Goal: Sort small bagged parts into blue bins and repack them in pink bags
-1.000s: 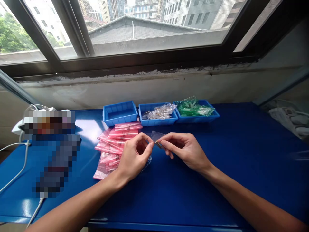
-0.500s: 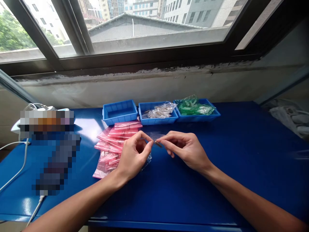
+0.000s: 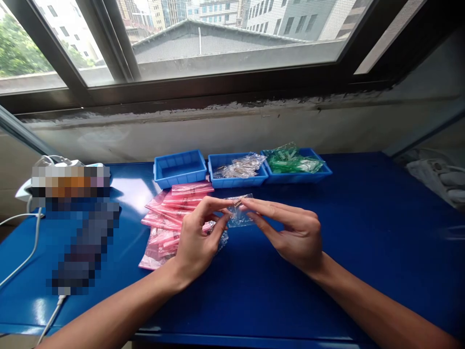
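My left hand (image 3: 199,237) and my right hand (image 3: 290,230) meet above the blue table (image 3: 363,232). Both pinch the top edge of a small clear plastic bag (image 3: 240,213) that hangs between their fingertips; the right hand's other fingers are stretched out. A small dark part seems to lie inside the bag. Just left of my left hand lies a heap of pink bags (image 3: 170,215).
Three blue trays stand at the back: the left one (image 3: 179,168) looks empty, the middle one (image 3: 238,170) holds clear bags, the right one (image 3: 296,165) holds green bags. A blurred-out device with a white cable (image 3: 22,261) sits far left. A wall and window rise behind.
The clear bag has come down to hang between both hands. My right hand has turned and stretched its fingers; before, it pinched a small part at the bag's mouth.
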`<state>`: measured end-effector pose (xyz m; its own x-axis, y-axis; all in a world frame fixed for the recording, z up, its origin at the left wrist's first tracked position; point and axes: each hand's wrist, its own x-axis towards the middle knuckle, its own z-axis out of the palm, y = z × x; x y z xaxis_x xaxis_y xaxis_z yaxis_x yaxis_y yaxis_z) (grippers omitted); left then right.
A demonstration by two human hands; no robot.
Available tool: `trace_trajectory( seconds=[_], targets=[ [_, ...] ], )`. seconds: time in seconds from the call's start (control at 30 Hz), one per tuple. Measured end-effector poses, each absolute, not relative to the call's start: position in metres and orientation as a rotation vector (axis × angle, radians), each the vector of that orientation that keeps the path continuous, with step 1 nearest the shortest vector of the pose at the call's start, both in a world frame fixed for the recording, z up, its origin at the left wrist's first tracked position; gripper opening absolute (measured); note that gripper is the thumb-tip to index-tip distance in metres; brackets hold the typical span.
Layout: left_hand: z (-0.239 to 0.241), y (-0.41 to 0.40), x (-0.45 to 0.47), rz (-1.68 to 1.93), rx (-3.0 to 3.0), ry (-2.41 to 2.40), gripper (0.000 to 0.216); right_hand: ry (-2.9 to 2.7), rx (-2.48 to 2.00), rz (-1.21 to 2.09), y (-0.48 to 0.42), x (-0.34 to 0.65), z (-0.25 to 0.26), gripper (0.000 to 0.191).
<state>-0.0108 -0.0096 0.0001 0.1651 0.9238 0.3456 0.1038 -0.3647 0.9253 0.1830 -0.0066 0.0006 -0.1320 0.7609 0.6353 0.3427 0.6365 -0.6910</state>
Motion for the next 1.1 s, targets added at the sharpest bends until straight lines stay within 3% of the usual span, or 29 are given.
trace_trajectory(
  seconds=[0.2, 0.33, 0.43, 0.57, 0.7, 0.9, 1.1],
  targets=[
    [-0.0005, -0.0096, -0.0123, 1.321, 1.676, 1.003, 0.013, -1.744, -0.807, 0.397, -0.0041, 0.1860, -0.0022, 0.035],
    [0.0036, -0.0099, -0.0115, 1.239, 1.606, 1.051, 0.007, -1.742, -0.875, 0.442, -0.0047, 0.1867, -0.0007, 0.023],
    [0.0068, -0.0095, -0.0111, 1.121, 1.434, 1.062, 0.023, -1.711, -1.005, 0.597, -0.0054, 0.1840, 0.0026, 0.010],
    [0.0076, -0.0071, -0.0123, 1.061, 1.268, 1.020, 0.029, -1.590, -1.074, 0.987, -0.0029, 0.1814, 0.0027, 0.025],
    [0.0058, -0.0049, -0.0129, 1.061, 1.260, 1.007, 0.029, -1.446, -1.064, 1.217, 0.0002, 0.1831, -0.0022, 0.026],
    [0.0014, -0.0058, -0.0116, 1.115, 1.378, 1.066, 0.020, -1.433, -1.037, 1.063, 0.0000, 0.1841, -0.0059, 0.017],
    [0.0013, -0.0077, -0.0125, 1.189, 1.462, 1.125, 0.012, -1.613, -1.009, 0.784, 0.0001, 0.1868, -0.0044, 0.024]
  ],
)
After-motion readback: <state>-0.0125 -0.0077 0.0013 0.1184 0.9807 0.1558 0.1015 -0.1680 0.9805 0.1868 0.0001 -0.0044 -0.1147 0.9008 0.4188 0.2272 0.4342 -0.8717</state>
